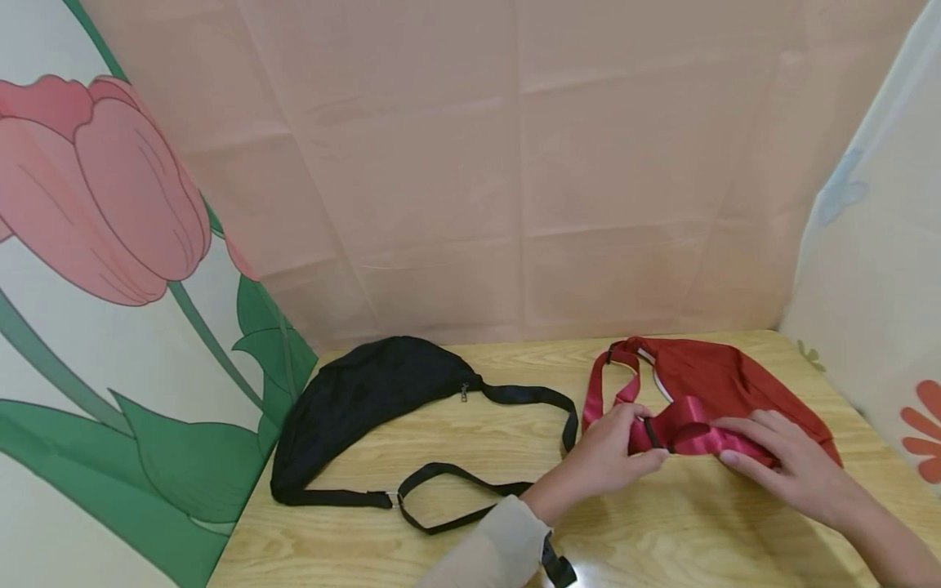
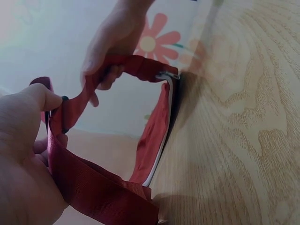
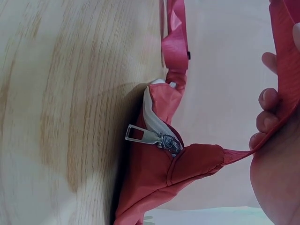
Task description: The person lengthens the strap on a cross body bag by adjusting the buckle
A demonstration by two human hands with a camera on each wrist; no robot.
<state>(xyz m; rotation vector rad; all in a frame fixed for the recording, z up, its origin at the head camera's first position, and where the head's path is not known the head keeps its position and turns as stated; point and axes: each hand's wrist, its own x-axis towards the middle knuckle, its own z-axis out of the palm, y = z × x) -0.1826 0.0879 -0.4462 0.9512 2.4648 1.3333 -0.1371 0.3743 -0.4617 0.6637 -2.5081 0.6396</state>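
Observation:
A red waist bag (image 1: 724, 371) lies at the right side of the table, its glossy strap (image 2: 101, 187) raised in front of it. My left hand (image 1: 606, 453) pinches this strap beside a black slider (image 1: 651, 433). Farther along, my right hand (image 1: 787, 465) grips the strap, fingers curled round it in the right wrist view. That view also shows a metal zipper pull (image 3: 143, 135) and white zipper teeth on the bag. To the left of both hands lies a black waist bag (image 1: 375, 408) with its strap (image 1: 529, 394) looped on the table; my left forearm hides part of that strap.
The wooden table (image 1: 353, 555) meets a pinkish cloth backdrop (image 1: 515, 180) at the back. A tulip-print panel (image 1: 132, 343) stands on the left, and a pale flower-print panel (image 1: 875, 286) borders the right. A black buckle end (image 1: 560, 570) lies near the front edge.

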